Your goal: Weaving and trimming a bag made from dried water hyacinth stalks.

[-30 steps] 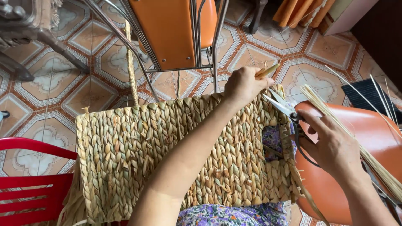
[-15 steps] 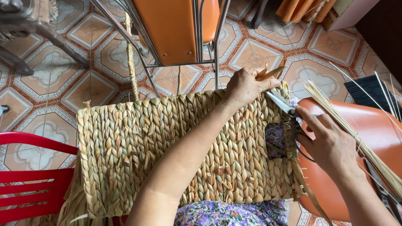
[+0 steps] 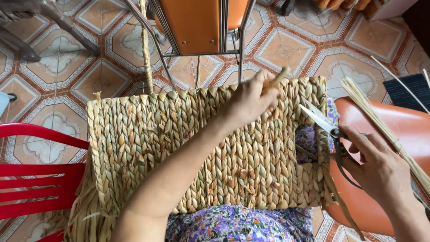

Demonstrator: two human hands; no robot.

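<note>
Left hand fingers pinching straw end (woven mat), right hand gripping scissors

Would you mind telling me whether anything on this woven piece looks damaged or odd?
The woven mat has a gap near its right edge, where flowered cloth shows through. Loose strands fray at its lower left corner.

Left hand pinches a straw strand on the woven mat; right hand holds scissors.
</note>
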